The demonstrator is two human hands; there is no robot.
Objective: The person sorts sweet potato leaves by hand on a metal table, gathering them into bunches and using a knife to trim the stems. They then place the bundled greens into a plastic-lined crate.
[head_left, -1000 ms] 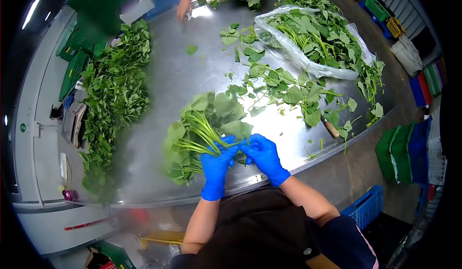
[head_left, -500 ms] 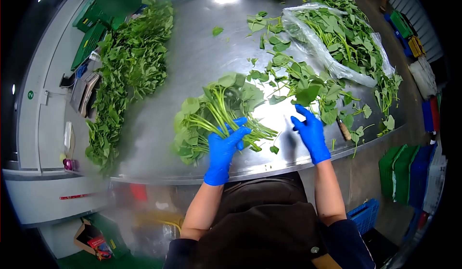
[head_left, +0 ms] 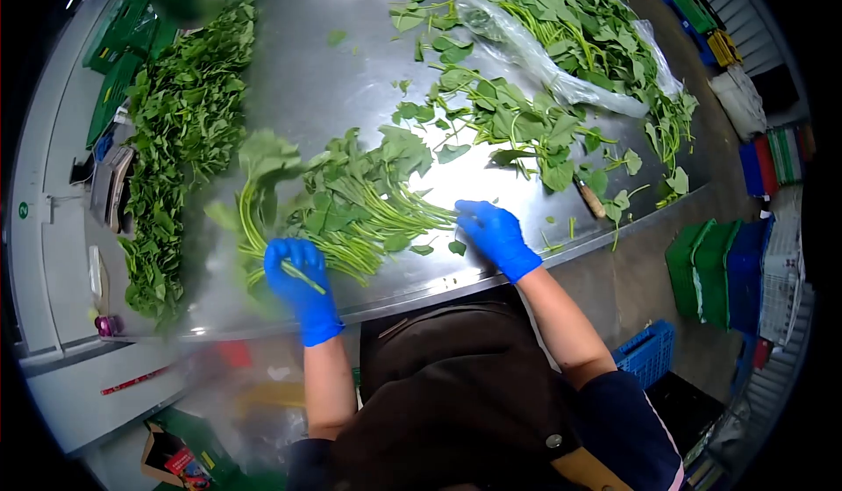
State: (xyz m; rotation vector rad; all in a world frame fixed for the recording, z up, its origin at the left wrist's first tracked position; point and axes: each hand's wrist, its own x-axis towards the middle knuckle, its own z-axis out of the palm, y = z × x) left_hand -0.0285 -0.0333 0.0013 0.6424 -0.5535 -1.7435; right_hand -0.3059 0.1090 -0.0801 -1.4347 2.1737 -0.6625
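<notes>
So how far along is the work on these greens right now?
Looks done: a long pile along the left of the table. In hand: the left hand grips one bunch by its stems; the right hand touches the stem ends of a second bunch. Left: loose greens mid-table and a full bag at the far right.

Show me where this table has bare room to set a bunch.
The stainless steel table is barest between the long green leaf heap and the clear plastic bag of greens. A narrow strip follows the near edge between the blue-gloved left hand and right hand. Loose leaves crowd the right side.
</notes>
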